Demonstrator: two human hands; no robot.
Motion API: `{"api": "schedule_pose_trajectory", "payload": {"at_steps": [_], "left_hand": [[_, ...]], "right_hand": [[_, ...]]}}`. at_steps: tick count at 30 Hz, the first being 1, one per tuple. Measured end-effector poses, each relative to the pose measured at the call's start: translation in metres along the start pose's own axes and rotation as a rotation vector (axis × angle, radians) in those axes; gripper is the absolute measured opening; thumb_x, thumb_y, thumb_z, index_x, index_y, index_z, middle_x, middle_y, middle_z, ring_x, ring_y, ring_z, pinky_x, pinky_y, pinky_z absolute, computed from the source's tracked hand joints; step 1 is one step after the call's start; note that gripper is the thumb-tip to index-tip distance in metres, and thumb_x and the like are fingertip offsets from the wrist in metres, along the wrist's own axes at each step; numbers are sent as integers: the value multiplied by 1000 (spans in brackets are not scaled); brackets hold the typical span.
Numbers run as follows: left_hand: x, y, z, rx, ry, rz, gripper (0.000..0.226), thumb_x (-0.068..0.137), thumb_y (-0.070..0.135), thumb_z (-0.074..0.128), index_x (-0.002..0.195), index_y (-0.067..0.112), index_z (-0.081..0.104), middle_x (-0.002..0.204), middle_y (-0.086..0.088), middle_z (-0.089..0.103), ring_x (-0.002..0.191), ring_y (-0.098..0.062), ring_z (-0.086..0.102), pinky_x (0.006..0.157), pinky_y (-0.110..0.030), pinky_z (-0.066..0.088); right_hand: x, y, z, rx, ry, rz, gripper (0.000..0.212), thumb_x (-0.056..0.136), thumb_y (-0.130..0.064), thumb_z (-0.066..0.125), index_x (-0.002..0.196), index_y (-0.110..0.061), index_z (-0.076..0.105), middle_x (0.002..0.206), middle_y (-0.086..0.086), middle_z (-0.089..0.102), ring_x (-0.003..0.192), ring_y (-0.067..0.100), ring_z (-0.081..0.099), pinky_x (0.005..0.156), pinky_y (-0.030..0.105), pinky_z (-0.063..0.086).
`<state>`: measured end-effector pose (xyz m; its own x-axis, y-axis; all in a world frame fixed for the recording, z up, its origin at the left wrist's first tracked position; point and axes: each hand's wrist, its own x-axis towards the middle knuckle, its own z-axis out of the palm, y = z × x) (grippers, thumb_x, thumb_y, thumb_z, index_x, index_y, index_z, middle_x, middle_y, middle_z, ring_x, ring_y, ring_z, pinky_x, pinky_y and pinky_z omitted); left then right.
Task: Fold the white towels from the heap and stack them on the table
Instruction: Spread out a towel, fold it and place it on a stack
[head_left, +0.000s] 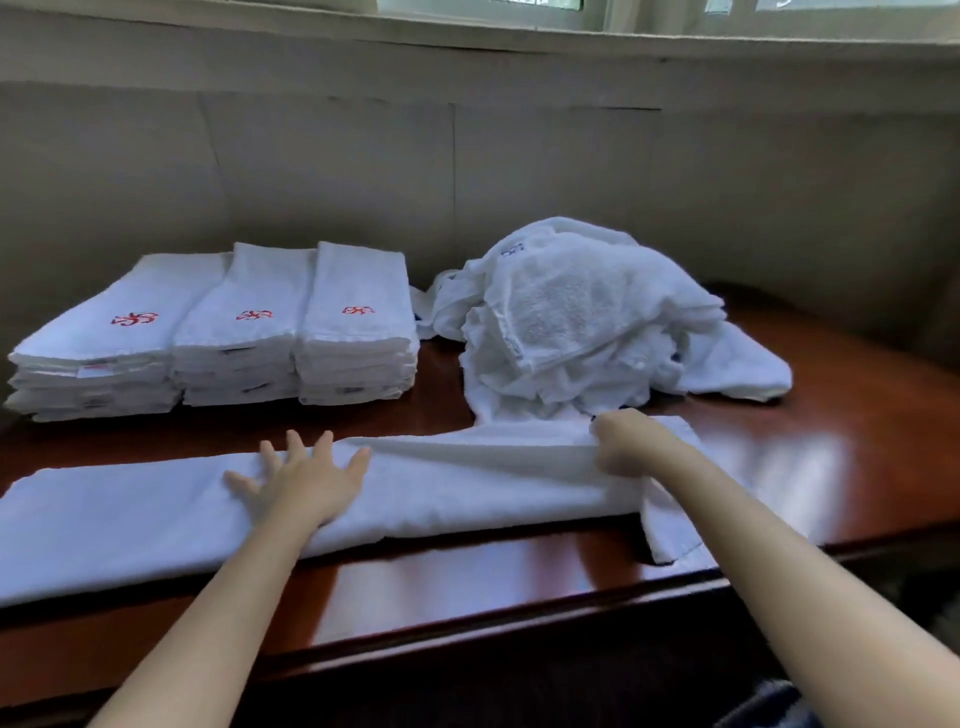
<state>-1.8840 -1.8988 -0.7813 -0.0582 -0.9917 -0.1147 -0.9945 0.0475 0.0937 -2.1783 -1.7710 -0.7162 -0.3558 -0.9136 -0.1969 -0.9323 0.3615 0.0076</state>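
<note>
We see the left hand pressed flat on the long white towel, fingers spread wide and straight, the forearm reaching in from the near edge of the table. The right hand is curled, its fingers pinching a fold of the same towel and lifting it a little off the table, so that a ridge of cloth runs from that grip toward the left hand. The right forearm comes in from the near right corner.

The towel lies as a long band along the near edge of the table, its right end drooping over that edge below the right wrist.

Behind the right hand, toward the far right of the table, sits the heap of unfolded towels. At the far left stand three stacks of folded towels, side by side and touching, each topped with a red embroidered mark.

The table is dark, glossy reddish wood. A pale wall rises behind it, with a window sill above.
</note>
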Motion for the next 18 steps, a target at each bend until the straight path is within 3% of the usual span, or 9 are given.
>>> {"api": "schedule_pose_trajectory", "payload": {"at_steps": [3, 5, 7, 10, 12, 15, 18], "left_hand": [[2, 7, 1, 29, 12, 34, 71, 89, 70, 15, 151, 34, 17, 161, -3, 1, 147, -29, -7, 109, -66, -1], [0, 21, 3, 19, 19, 141, 67, 93, 63, 19, 151, 31, 18, 161, -4, 1, 147, -26, -6, 111, -63, -2], [-7, 38, 8, -3, 29, 289, 63, 95, 59, 21, 151, 30, 17, 161, -2, 3, 148, -22, -4, 112, -60, -2], [-15, 52, 16, -33, 36, 443, 61, 96, 58, 22, 151, 33, 15, 161, 3, 8, 148, -16, 2, 115, -55, -1], [-15, 52, 18, -49, 27, 465, 61, 96, 59, 21, 151, 34, 14, 160, 5, 9, 148, -14, 3, 115, -54, -1], [-15, 48, 17, -40, 7, 474, 60, 95, 60, 21, 151, 37, 12, 160, 6, 8, 148, -14, 2, 115, -53, -3], [-19, 47, 14, -28, -9, 500, 59, 95, 61, 20, 150, 39, 13, 161, 6, 7, 148, -13, 1, 115, -53, -4]], "right_hand": [[-13, 23, -24, 82, -248, -5, 18, 87, 2, 45, 94, -10, 56, 82, 3, 50, 82, 19, 49, 54, 16, 35], [-19, 40, -29, 180, -363, 12, 32, 84, 8, 47, 109, -8, 59, 86, 5, 53, 88, 19, 48, 60, 21, 39], [-24, 58, -28, 316, -405, 56, 32, 84, 7, 52, 112, -6, 62, 94, 9, 58, 88, 22, 53, 71, 28, 44], [-23, 77, -21, 262, -255, 177, 4, 85, -9, 62, 88, -7, 60, 79, 5, 56, 66, 18, 51, 58, 24, 40], [-14, 86, -13, 172, -129, 283, 15, 83, -13, 64, 76, -7, 52, 68, 5, 48, 59, 19, 46, 54, 22, 37], [-7, 91, -2, 145, -41, 412, 15, 80, -17, 63, 83, -9, 50, 84, 6, 53, 80, 25, 52, 74, 30, 45], [-7, 89, 2, 130, -12, 546, 22, 81, -19, 63, 101, -15, 56, 112, 5, 57, 102, 29, 56, 72, 33, 41]]}}
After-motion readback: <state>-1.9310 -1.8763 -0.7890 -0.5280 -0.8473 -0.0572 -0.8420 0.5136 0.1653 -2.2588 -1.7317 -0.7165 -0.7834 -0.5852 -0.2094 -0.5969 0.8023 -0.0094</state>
